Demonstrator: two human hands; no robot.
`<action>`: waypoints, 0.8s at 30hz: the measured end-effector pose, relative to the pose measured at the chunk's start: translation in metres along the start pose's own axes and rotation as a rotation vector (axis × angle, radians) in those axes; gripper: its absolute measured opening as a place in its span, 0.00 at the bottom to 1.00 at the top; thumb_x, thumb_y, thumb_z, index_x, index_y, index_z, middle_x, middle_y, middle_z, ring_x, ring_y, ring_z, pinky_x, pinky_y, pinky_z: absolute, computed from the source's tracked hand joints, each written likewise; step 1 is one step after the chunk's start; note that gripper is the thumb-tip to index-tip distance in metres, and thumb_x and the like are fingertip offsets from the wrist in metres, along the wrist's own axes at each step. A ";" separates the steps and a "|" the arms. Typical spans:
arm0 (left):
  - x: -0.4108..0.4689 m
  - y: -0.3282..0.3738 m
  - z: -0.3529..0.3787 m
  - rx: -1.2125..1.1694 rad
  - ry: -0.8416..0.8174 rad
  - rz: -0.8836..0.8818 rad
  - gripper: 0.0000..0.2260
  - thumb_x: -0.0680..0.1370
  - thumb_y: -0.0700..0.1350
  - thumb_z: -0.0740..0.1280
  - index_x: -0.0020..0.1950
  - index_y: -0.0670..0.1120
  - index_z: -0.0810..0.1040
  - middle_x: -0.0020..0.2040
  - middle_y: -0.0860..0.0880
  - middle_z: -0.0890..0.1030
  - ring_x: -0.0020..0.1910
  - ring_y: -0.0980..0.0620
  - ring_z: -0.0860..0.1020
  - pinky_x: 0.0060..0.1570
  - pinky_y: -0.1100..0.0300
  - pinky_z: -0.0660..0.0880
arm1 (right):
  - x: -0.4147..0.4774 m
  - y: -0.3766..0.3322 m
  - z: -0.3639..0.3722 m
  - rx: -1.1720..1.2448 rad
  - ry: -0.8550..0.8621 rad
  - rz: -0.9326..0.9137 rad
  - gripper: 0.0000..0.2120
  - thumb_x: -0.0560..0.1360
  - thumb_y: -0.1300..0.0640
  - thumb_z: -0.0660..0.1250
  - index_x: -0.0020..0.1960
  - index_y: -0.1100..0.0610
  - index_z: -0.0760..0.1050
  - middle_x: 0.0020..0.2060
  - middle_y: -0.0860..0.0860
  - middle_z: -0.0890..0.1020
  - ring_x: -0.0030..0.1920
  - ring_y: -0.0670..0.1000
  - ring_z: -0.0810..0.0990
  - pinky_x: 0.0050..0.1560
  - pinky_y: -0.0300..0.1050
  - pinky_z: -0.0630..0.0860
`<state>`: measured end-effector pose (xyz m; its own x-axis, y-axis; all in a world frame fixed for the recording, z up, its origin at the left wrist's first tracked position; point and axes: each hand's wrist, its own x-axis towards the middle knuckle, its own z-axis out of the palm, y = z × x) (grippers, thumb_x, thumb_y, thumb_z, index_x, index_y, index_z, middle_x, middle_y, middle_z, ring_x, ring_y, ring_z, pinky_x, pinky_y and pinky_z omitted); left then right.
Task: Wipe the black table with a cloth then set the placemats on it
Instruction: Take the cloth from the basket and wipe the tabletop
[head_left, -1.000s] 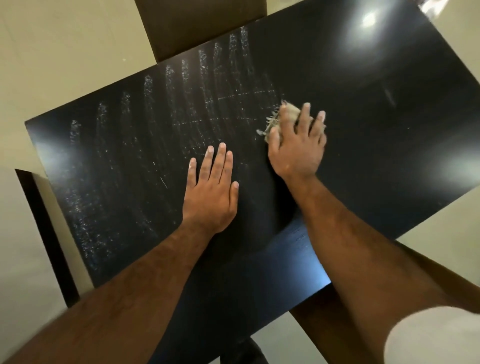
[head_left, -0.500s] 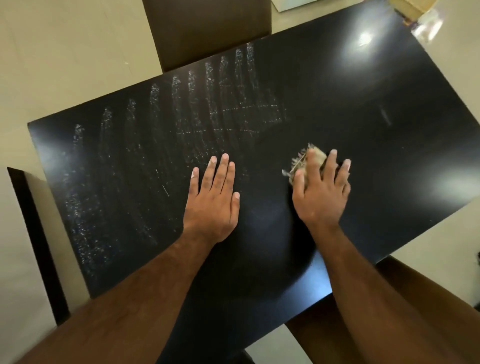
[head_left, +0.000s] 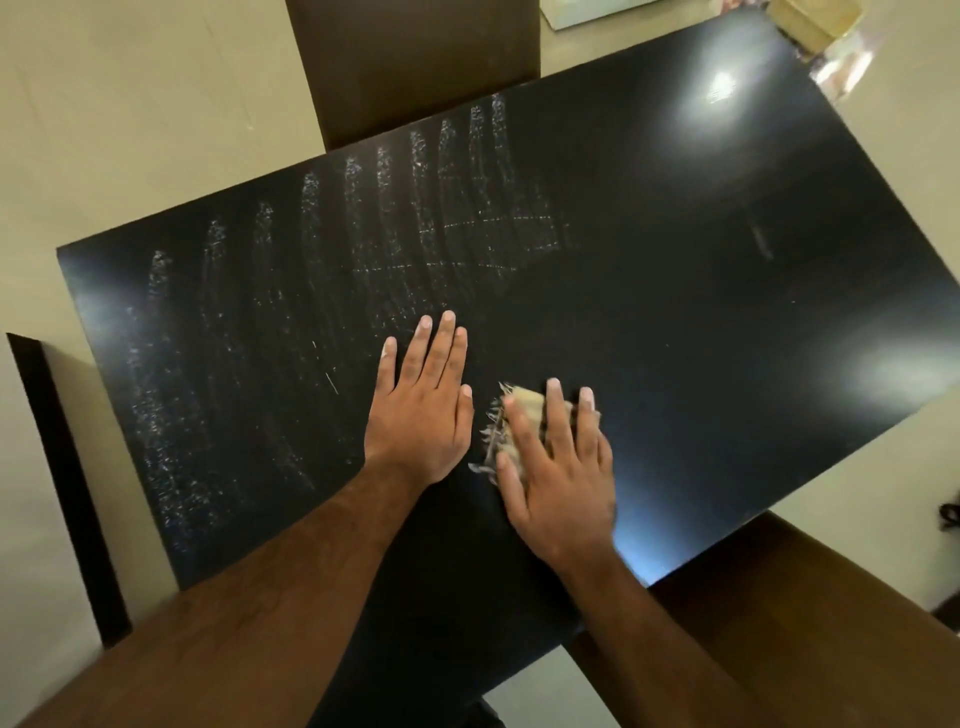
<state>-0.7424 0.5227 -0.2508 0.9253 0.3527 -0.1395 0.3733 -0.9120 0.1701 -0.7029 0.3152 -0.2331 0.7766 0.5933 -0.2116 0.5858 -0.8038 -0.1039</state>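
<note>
Well, half wiped: right hand presses the cloth flat-fingered, left hand lies flat on the streaky surface, no placemats yet.

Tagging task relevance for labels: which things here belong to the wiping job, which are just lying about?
Job: glossy black rectangular table; frayed beige cloth, pressed by the right hand; left hand flat on the table. No placemats in view.
Lying about: dark brown chair back beyond the far edge; yellowish box past the far right corner.
</note>
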 end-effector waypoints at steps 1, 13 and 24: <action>0.001 0.001 0.000 0.001 0.001 -0.006 0.31 0.89 0.55 0.46 0.91 0.46 0.45 0.91 0.49 0.41 0.90 0.47 0.41 0.87 0.36 0.47 | -0.005 0.010 -0.001 -0.010 -0.012 0.030 0.34 0.87 0.35 0.51 0.90 0.39 0.48 0.90 0.53 0.46 0.89 0.63 0.41 0.82 0.67 0.61; 0.003 0.001 0.005 0.012 0.022 -0.024 0.32 0.89 0.55 0.49 0.91 0.45 0.45 0.91 0.47 0.41 0.90 0.46 0.41 0.86 0.36 0.48 | 0.188 0.001 -0.018 0.022 0.266 0.258 0.30 0.86 0.38 0.53 0.87 0.43 0.63 0.87 0.59 0.61 0.86 0.70 0.56 0.79 0.69 0.65; 0.004 0.001 0.006 -0.035 0.025 -0.157 0.32 0.88 0.54 0.47 0.91 0.44 0.45 0.91 0.46 0.40 0.90 0.46 0.39 0.86 0.35 0.46 | 0.071 0.008 -0.003 -0.031 0.125 0.053 0.32 0.87 0.37 0.54 0.89 0.41 0.55 0.90 0.55 0.53 0.89 0.65 0.49 0.78 0.67 0.64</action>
<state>-0.7385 0.5220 -0.2573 0.8566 0.4957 -0.1430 0.5151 -0.8375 0.1824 -0.6420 0.3509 -0.2456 0.8285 0.5521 -0.0934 0.5483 -0.8338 -0.0649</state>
